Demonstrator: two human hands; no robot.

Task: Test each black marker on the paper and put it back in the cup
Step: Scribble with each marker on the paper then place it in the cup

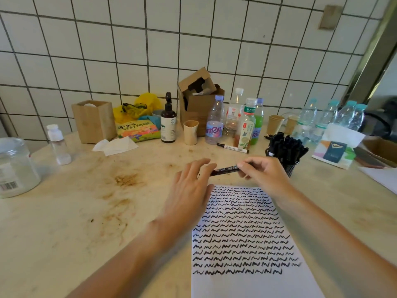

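Observation:
A white sheet of paper (pixel 247 282) lies in front of me, covered in several rows of black squiggles. Above its top edge I hold one black marker (pixel 225 169) level. My right hand (pixel 264 175) pinches the marker's right end. My left hand (pixel 191 188) has its fingers around the marker's left end, which they hide. A black mesh cup (pixel 289 168) full of black markers (pixel 285 147) stands just behind my right hand. Another black marker (pixel 233 147) lies loose on the table near the bottles.
Several bottles (pixel 214 123), a paper cup (pixel 190 132), a cardboard box (pixel 199 104), a wooden holder (pixel 94 121) and a snack bag (pixel 137 131) line the tiled wall. A glass jar (pixel 15 168) stands at far left. A paper bag (pixel 337 147) sits right of the cup.

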